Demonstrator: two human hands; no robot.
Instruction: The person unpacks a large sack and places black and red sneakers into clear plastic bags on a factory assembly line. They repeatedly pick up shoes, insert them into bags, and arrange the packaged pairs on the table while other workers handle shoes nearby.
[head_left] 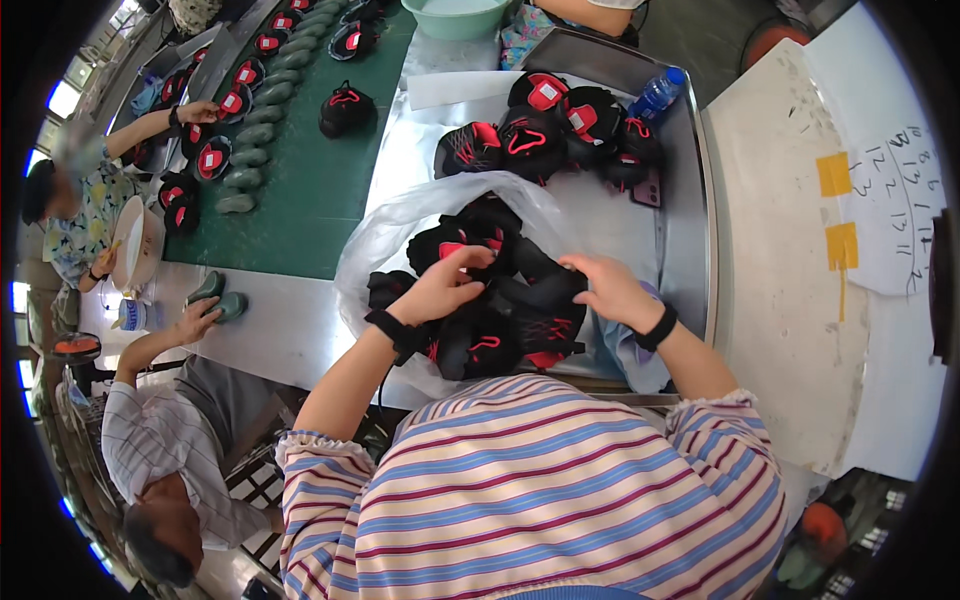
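Note:
A clear plastic bag [400, 225] lies open on the metal table [680, 250] in front of me, filled with several black shoe uppers [500, 335] with red trim. My left hand [440, 285] pinches one black upper at the top of the pile. My right hand [610, 285] grips the same black upper from the right side. Both wrists wear black bands. A second heap of black and red uppers [545, 125] rests farther back on the table.
A blue bottle [657, 93] and a phone [647, 188] lie by the far heap. A green conveyor [310, 180] at left carries shoe lasts and uppers. Two other people work at the left. A green basin [455, 15] stands at the back. A white board [800, 260] is at right.

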